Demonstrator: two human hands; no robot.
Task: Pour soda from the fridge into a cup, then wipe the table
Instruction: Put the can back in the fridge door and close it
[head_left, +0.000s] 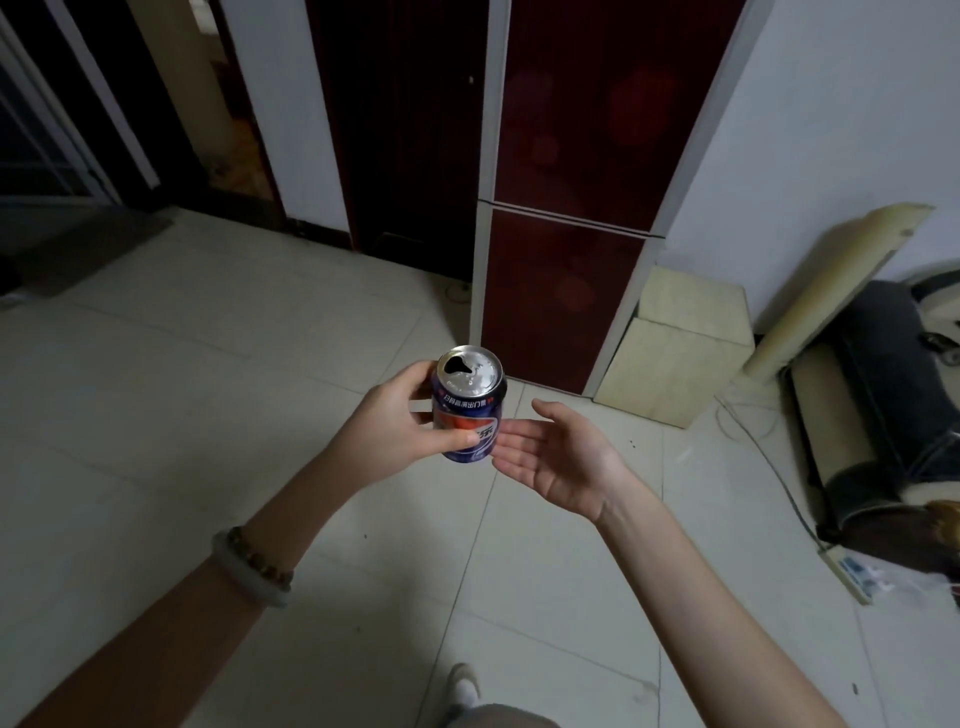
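The opened soda can (470, 405) is held upright in the left hand (400, 423) fingers; the right hand (561, 457), spread wide, is positioned just beside it

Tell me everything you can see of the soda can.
The soda can is a dark blue metal can with a red and white logo and a line of white print near the top. Its silver lid is already open, with a dark mouth hole showing. It stands roughly upright, held in the air above the tiled floor in front of the closed dark red fridge. The left hand grips its side, thumb across the front; the right hand lies open beside it, fingertips at its lower side.
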